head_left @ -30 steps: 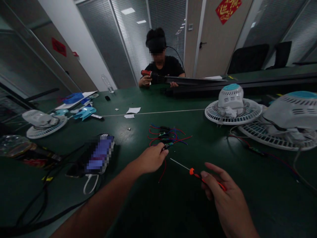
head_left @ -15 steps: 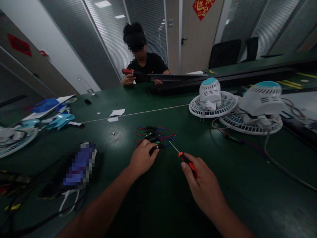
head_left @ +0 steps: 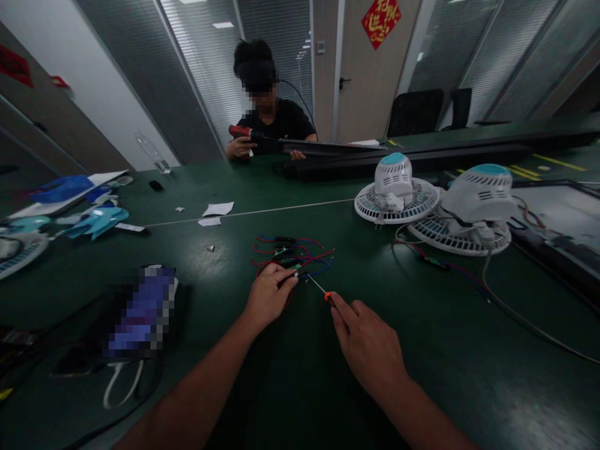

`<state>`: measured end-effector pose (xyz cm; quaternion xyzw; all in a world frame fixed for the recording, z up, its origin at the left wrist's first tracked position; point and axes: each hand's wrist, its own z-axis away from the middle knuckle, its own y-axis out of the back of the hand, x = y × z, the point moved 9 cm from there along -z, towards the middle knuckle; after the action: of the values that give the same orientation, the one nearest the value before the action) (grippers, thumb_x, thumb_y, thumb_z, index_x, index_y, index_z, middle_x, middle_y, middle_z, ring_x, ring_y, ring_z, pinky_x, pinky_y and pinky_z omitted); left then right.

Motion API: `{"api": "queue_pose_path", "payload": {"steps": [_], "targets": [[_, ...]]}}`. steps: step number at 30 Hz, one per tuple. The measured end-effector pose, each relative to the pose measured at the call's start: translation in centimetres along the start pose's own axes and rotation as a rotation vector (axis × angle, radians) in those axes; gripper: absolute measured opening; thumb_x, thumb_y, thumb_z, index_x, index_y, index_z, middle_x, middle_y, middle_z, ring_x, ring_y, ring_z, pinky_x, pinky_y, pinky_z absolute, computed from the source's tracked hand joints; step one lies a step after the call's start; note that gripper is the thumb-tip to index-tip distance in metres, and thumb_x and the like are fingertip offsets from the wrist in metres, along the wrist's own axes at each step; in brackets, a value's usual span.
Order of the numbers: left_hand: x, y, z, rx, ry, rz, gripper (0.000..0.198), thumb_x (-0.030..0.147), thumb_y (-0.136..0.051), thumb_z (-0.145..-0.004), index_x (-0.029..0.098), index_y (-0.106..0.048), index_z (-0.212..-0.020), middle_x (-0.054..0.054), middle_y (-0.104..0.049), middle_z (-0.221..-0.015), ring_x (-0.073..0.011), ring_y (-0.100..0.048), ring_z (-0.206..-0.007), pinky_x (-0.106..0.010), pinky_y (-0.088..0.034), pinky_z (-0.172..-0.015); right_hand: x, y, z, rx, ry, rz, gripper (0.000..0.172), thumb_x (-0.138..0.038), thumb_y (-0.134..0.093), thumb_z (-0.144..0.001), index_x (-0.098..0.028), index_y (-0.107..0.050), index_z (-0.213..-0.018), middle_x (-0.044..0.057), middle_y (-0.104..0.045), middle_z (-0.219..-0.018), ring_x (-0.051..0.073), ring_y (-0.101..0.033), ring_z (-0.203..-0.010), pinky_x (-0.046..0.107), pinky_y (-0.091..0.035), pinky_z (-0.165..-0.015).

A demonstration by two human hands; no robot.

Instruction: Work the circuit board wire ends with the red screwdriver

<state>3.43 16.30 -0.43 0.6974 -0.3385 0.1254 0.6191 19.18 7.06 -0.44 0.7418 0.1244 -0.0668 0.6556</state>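
Observation:
My left hand [head_left: 268,295] is closed near the middle of the table, its thumb and fingers pinching a small black part [head_left: 302,275] with a light dot on it. My right hand [head_left: 368,334] wraps round a screwdriver [head_left: 328,297] with an orange and black handle. The thin metal shaft points up and left, and its tip is at the black part; whether it touches a screw is too small to tell. Just beyond my left fingers lie several small green circuit boards [head_left: 281,252] with red and blue wires, partly hidden by the hand.
To the right, two white fan units [head_left: 394,178] rest on round grilles, with a cable trailing. A phone-like device [head_left: 143,312], paper scraps [head_left: 218,209] and blue fan blades [head_left: 96,222] lie left. Across the table, a person [head_left: 276,119] holds a red power drill [head_left: 241,131] beside long black bars.
My right hand has moved left, bringing the screwdriver tip down to the black part. My left hand stays almost in place, fingers slightly shifted. The camera view has turned a little.

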Motion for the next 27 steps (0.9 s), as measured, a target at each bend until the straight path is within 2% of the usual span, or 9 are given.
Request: {"api": "queue_pose_path", "payload": {"steps": [5, 9, 15, 19, 23, 27], "targets": [[-0.8, 0.9, 0.1, 0.025, 0.032, 0.031, 0.026, 0.029, -0.053, -0.083, 0.019, -0.068, -0.101, -0.002, -0.062, -0.085, -0.0145, -0.061, -0.079, -0.027, -0.049, -0.072, -0.1, -0.2, 0.0, -0.003, -0.016, -0.018, 0.026, -0.028, -0.051, -0.091, -0.019, -0.055, -0.116, 0.006, -0.063, -0.104, 0.015, -0.063, -0.076, 0.033, -0.053, -0.063], [-0.8, 0.8, 0.2, 0.041, 0.022, 0.012, 0.024, 0.027, -0.058, -0.079, 0.017, -0.069, -0.098, -0.003, -0.061, -0.083, -0.0150, -0.061, -0.073, -0.027, -0.049, -0.067, 0.2, 0.0, 0.0, 0.024, -0.037, -0.100, 0.026, -0.027, -0.052, -0.090, -0.020, -0.056, -0.115, 0.006, -0.062, -0.109, 0.017, -0.063, -0.081, 0.035, -0.052, -0.068], [0.2, 1.0, 0.5, 0.141, -0.010, -0.030, 0.026, 0.019, -0.060, -0.076, 0.017, -0.066, -0.101, -0.006, -0.061, -0.093, -0.0177, -0.060, -0.078, -0.032, -0.049, -0.072, 1.5, 0.7, 0.3, 0.108, -0.107, -0.309, 0.027, -0.027, -0.053, -0.090, -0.020, -0.056, -0.116, 0.007, -0.061, -0.113, 0.019, -0.063, -0.087, 0.038, -0.051, -0.073], [1.8, 1.9, 1.6, 0.182, -0.059, -0.043, 0.021, 0.019, -0.054, -0.081, 0.016, -0.064, -0.099, -0.007, -0.061, -0.096, -0.0178, -0.059, -0.081, -0.033, -0.048, -0.075, 2.6, 1.2, 0.2, 0.138, -0.154, -0.490, 0.028, -0.026, -0.054, -0.090, -0.019, -0.056, -0.117, 0.008, -0.059, -0.117, 0.020, -0.062, -0.092, 0.041, -0.050, -0.076], [3.6, 2.2, 3.7, 0.144, -0.124, -0.043, 0.015, 0.020, -0.051, -0.083, 0.018, -0.065, -0.087, -0.004, -0.062, -0.086, -0.0158, -0.059, -0.079, -0.029, -0.048, -0.073, 4.4, 1.3, -0.2, 0.055, -0.236, -0.636, 0.030, -0.028, -0.055, -0.089, -0.018, -0.055, -0.117, 0.007, -0.061, -0.112, 0.020, -0.063, -0.087, 0.039, -0.052, -0.071], [4.4, 1.6, 6.0, 0.058, -0.172, -0.052, 0.016, 0.025, -0.051, -0.083, 0.019, -0.064, -0.076, -0.001, -0.060, -0.072, -0.0131, -0.058, -0.066, -0.024, -0.046, -0.062, 7.7, 2.6, -0.2, -0.052, -0.297, -0.654, 0.030, -0.028, -0.054, -0.089, -0.018, -0.055, -0.117, 0.007, -0.062, -0.110, 0.018, -0.064, -0.083, 0.036, -0.053, -0.067]]}}
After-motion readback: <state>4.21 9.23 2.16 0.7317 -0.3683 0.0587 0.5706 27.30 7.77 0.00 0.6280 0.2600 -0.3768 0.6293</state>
